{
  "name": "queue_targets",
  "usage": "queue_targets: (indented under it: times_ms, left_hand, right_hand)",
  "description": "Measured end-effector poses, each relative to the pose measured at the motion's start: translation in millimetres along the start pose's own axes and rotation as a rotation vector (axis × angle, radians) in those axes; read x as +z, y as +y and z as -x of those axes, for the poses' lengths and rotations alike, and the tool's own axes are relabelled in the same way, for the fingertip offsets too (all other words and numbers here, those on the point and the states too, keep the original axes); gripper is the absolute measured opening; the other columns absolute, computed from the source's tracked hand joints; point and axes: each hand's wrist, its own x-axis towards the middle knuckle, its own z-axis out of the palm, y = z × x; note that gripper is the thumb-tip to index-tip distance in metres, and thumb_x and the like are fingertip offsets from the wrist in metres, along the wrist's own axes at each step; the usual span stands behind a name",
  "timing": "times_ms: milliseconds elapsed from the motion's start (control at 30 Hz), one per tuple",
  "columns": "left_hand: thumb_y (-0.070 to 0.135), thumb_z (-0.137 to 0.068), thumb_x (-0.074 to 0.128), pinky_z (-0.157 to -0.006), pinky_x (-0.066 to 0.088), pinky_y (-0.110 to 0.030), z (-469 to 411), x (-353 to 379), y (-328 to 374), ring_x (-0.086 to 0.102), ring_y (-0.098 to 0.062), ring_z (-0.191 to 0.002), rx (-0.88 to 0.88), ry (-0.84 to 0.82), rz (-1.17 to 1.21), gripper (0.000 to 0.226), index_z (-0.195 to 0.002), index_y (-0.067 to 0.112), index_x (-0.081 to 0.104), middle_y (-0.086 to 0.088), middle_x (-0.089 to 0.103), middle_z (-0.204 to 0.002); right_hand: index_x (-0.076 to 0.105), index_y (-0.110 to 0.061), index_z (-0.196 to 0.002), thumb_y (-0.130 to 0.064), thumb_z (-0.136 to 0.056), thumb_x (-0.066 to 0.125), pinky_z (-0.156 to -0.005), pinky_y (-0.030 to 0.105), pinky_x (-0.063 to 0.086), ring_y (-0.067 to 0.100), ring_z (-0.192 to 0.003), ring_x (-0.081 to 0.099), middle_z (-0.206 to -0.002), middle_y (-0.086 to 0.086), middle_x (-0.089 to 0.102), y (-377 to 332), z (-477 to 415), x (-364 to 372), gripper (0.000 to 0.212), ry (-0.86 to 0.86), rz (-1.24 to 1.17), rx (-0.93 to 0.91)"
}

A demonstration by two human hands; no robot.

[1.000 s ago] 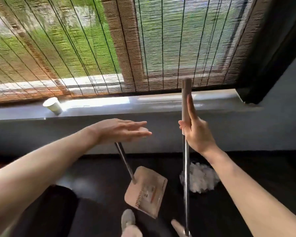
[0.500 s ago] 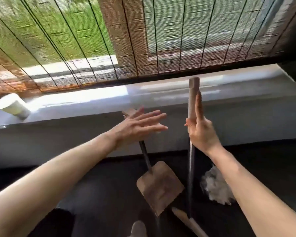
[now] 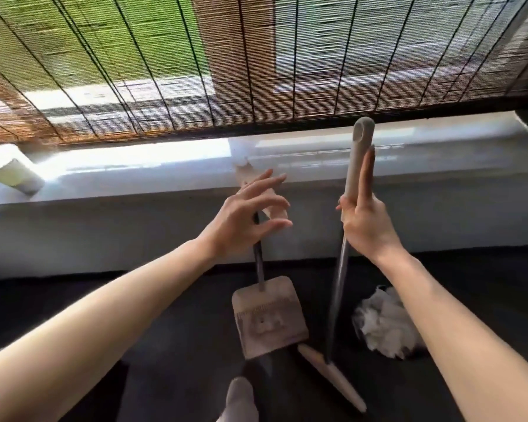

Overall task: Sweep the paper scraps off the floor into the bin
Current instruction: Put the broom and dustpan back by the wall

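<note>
Two hands show: one left hand and one right hand, each on one bare forearm. There are two long-handled tools: one broom and one dustpan. One heap of white paper scraps lies on the floor; its pieces are too crumpled together to count singly. One paper cup is on the one windowsill. One slatted blind hangs above it. One socked foot shows at the lower edge.
</note>
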Motion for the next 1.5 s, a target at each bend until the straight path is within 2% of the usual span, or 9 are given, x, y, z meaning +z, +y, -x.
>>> queue_targets:
  times_ms: [167,400,500,667,867,1000,1133,1333,1500]
  left_hand:
    - [0.024,-0.078,0.073,-0.096,0.05,-0.037,-14.5,0.9,6.5,0.059,-0.023,-0.112,0.148,-0.067,-0.004,0.027,-0.093,0.001,0.071,-0.012,0.068,-0.105]
    - [0.025,-0.08,0.07,-0.09,0.052,-0.035,-17.3,-3.7,4.5,0.062,-0.026,-0.102,0.262,-0.038,-0.091,0.03,-0.091,-0.003,0.07,-0.016,0.068,-0.099]
    - [0.02,-0.079,0.073,-0.089,0.053,-0.039,-16.4,0.6,3.9,0.063,-0.027,-0.103,0.272,-0.047,-0.068,0.025,-0.091,-0.002,0.069,-0.015,0.068,-0.101]
    - [0.022,-0.078,0.074,-0.094,0.05,-0.041,-8.9,-1.0,-1.9,0.059,-0.024,-0.114,0.212,-0.034,-0.032,0.025,-0.091,0.0,0.07,-0.015,0.067,-0.11]
    - [0.038,-0.077,0.07,-0.098,0.048,-0.042,-4.2,-9.9,1.2,0.055,-0.025,-0.12,0.066,-0.062,-0.1,0.042,-0.106,0.008,0.066,-0.016,0.06,-0.124]
    - [0.042,-0.076,0.072,-0.104,0.043,-0.034,-4.8,-11.4,6.0,0.051,-0.021,-0.124,-0.032,-0.093,-0.099,0.059,-0.124,0.011,0.058,-0.01,0.054,-0.134]
    - [0.039,-0.074,0.078,-0.101,0.046,-0.038,-7.9,-8.3,7.3,0.052,-0.019,-0.123,-0.106,-0.108,-0.053,0.07,-0.131,0.01,0.052,-0.008,0.054,-0.134]
    - [0.046,-0.076,0.07,-0.099,0.048,-0.039,-9.7,-5.4,8.2,0.054,-0.018,-0.121,-0.125,-0.115,-0.024,0.073,-0.134,0.008,0.048,-0.007,0.054,-0.133]
    - [0.047,-0.077,0.07,-0.103,0.045,-0.035,-9.8,-5.3,10.6,0.051,-0.017,-0.125,-0.15,-0.14,-0.023,0.074,-0.135,0.009,0.047,-0.008,0.052,-0.136]
  right_hand:
    - [-0.037,-0.075,-0.111,-0.003,-0.099,0.042,-0.057,0.007,0.035,0.002,-0.071,0.053,-0.127,0.03,0.053,-3.7,-2.2,-3.8,0.107,0.02,-0.003,0.009]
    - [-0.036,-0.073,-0.114,0.002,-0.098,0.043,-0.058,0.004,0.039,-0.003,-0.074,0.051,-0.136,0.032,0.046,-12.5,-3.9,-5.5,0.11,0.003,-0.001,-0.042]
    - [-0.035,-0.064,-0.122,0.005,-0.098,0.041,-0.062,0.001,0.04,-0.017,-0.077,0.048,-0.141,0.033,0.041,-14.2,-6.1,-7.7,0.106,-0.04,-0.023,-0.073]
    - [-0.035,-0.056,-0.129,-0.005,-0.093,0.059,-0.08,0.036,0.053,0.006,-0.076,0.059,-0.11,0.019,0.062,-1.9,-10.2,-4.2,0.112,-0.077,0.028,-0.006]
    - [-0.028,-0.075,-0.12,0.004,-0.088,0.062,-0.077,0.036,0.05,0.018,-0.088,0.056,-0.12,0.021,0.054,5.5,-19.3,-0.6,0.124,-0.005,0.02,-0.031]
    - [-0.018,-0.05,-0.143,0.007,-0.087,0.061,-0.071,0.037,0.052,0.015,-0.079,0.055,-0.12,0.022,0.055,6.1,-26.4,-3.8,0.113,-0.022,0.033,-0.024]
    - [-0.006,-0.025,-0.151,0.006,-0.09,0.057,-0.067,0.026,0.043,-0.006,-0.073,0.048,-0.114,0.021,0.059,0.9,-34.2,-5.9,0.094,-0.095,0.039,0.044]
    - [-0.007,-0.044,-0.145,0.001,-0.092,0.056,-0.061,-0.002,0.041,0.002,-0.079,0.054,-0.086,-0.004,0.052,-12.4,-40.0,-6.8,0.094,-0.243,-0.075,0.071]
    - [-0.008,-0.037,-0.15,0.0,-0.093,0.056,-0.06,-0.003,0.04,0.004,-0.078,0.055,-0.091,0.005,0.055,-16.2,-53.3,7.7,0.094,-0.253,-0.069,0.056]
